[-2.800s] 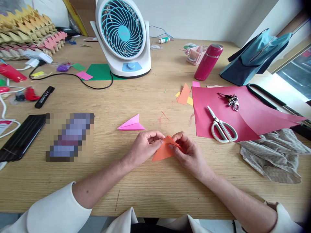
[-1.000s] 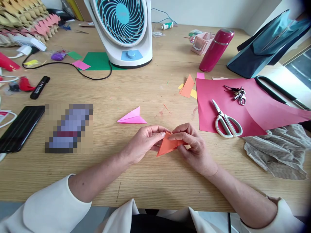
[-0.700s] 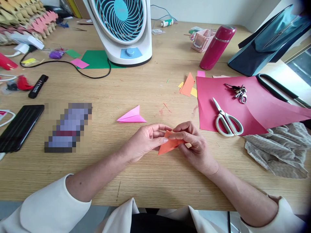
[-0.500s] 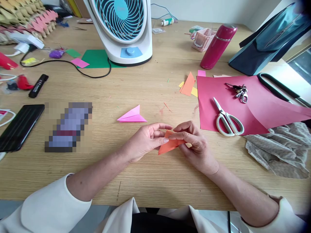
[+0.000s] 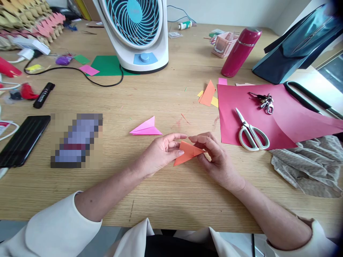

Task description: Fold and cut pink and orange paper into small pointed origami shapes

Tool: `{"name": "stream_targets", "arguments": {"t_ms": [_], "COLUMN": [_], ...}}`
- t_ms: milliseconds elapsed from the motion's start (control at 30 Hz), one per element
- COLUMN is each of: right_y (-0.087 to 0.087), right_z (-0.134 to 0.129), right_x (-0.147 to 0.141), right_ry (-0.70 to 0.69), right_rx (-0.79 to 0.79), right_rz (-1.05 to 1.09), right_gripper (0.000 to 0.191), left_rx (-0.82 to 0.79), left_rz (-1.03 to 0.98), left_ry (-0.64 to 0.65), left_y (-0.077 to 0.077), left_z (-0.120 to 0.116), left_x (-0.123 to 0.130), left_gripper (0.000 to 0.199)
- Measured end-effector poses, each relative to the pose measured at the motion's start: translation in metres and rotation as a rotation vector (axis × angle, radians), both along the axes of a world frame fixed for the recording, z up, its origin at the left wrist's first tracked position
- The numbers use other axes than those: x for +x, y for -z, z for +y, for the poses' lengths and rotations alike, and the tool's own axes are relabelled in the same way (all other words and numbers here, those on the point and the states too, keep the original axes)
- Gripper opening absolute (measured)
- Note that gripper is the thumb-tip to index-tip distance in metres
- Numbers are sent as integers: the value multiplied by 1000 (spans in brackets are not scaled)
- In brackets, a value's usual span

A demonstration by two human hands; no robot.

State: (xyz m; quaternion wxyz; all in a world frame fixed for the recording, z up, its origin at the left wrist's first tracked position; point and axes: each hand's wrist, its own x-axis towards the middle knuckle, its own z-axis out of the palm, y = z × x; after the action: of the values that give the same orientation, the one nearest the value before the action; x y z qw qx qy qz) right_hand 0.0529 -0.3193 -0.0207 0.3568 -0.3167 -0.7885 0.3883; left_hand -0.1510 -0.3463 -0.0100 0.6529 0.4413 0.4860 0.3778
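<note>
Between my two hands is a folded orange paper (image 5: 188,154), a pointed triangular shape with its narrow tip to the right. My left hand (image 5: 163,151) pinches its left part, thumb on top and fingers behind. My right hand (image 5: 218,160) is curled around the pointed tip, with thumb below and fingers above and behind it; the exact contact is partly hidden. Just left of and beyond my hands, a pink folded paper (image 5: 146,127) with a similar pointed shape lies on the table.
White-handled scissors (image 5: 250,132) and keys (image 5: 266,102) lie on red paper (image 5: 233,107) at right, near a crumpled cloth (image 5: 308,167). Orange scrap (image 5: 207,94) lies beyond. A fan (image 5: 144,35), magenta flask (image 5: 241,51) and bag (image 5: 294,43) stand behind. Phone (image 5: 24,141) and marker (image 5: 44,95) are left.
My right fingers have lifted off the top of the orange paper and drawn back toward its tip, uncovering more of it. My left hand keeps its pinch, nearly in place.
</note>
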Motion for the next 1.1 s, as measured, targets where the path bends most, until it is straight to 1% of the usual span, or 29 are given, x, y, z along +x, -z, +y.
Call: {"name": "stream_targets", "arguments": {"t_ms": [100,167,233,300,400,467,533,600,667,700,767,833,867,900,1033,1100], "right_y": [-2,-4,-5,-5,-6,-6,-5,-4,-4,-4,-4,-5,-5,-6,-9,-10], "right_z": [3,5,5,5,3,2,2,2,3,3,4,5,5,5,4,3], "right_x": [6,7,5,1,-4,-6,-6,-6,-6,-6,-5,-5,-5,-6,-6,-6], "right_ry": [-113,-146,-135,-89,-19,-8,-5,3,23,34,53,59,58,56,46,48], "right_rx": [-218,-335,-423,-498,-577,-591,-572,-552,-555,-563,-577,-579,-577,-574,-563,-563], "right_rz": [-6,23,87,134,99,70,47,30,27,28,33,38,44,48,34,42], "right_gripper": [53,50,38,29,27,27,27,28,31,32,34,35,36,36,36,35], "left_rx": [75,115,157,195,256,297,320,308,255,219,153,118,115,122,182,145], "left_rz": [101,148,184,246,362,404,419,405,332,287,230,234,252,275,374,360], "left_ry": [-21,-41,-54,-48,-8,3,-1,2,10,10,5,-1,1,11,100,122], "left_y": [1,1,0,-2,-5,-6,-6,-5,-3,-3,-2,-1,-1,0,0,-1], "left_z": [1,0,-3,-7,-14,-17,-19,-19,-17,-16,-13,-10,-9,-8,-6,-6], "left_x": [0,1,2,4,8,12,15,16,16,16,14,12,11,10,7,6], "left_gripper": [46,46,47,49,53,55,57,58,55,48,29,10,6,7,20,20]}}
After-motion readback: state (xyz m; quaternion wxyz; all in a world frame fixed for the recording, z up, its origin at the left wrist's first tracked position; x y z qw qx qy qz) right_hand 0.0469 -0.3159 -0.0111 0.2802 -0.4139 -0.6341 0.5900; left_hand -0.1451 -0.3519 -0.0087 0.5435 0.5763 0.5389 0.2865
